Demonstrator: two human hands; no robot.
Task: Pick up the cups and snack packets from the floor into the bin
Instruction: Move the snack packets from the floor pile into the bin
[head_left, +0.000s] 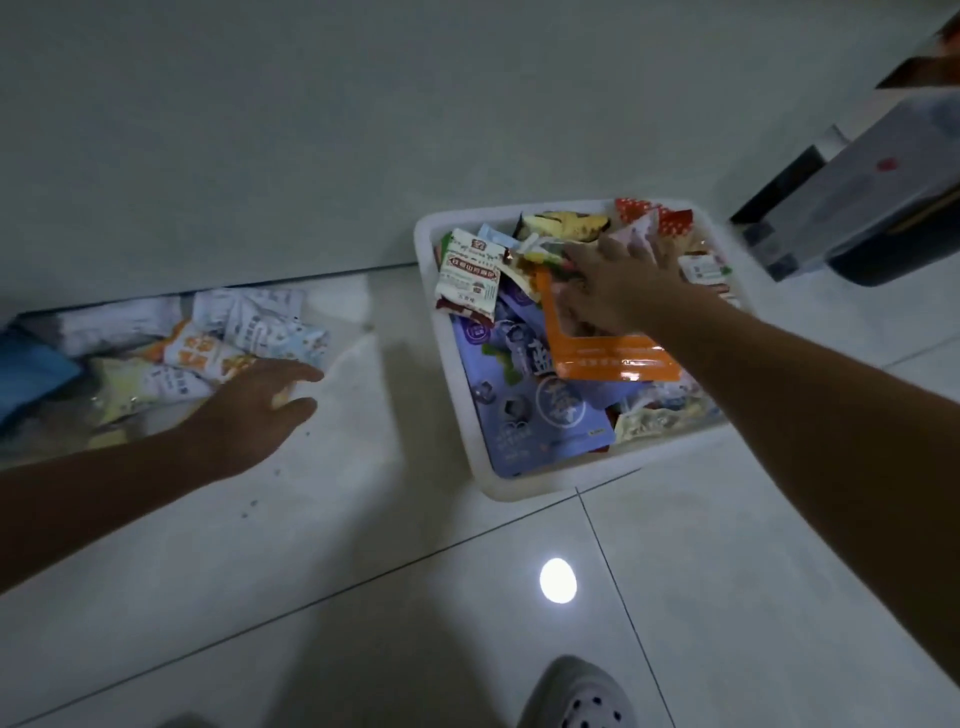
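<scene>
A white rectangular bin (470, 415) stands on the floor tiles, heaped with snack packets: a large purple one (540, 410), an orange one (608, 358) and a white-and-red one (467, 280). My right hand (618, 291) lies over the pile in the bin with its fingers spread, touching the packets. To the left, a heap of white, orange and yellow snack packets (218, 343) lies on the floor against the wall. My left hand (260, 410) reaches into that heap with its fingers loosely curved; whether it holds a packet is unclear. No cup shows.
A grey wall (363, 130) runs behind the heap and the bin. A dark and grey box-like object (857, 208) stands at the right. My grey shoe (582, 696) is at the bottom. A blue item (31, 369) lies at the far left.
</scene>
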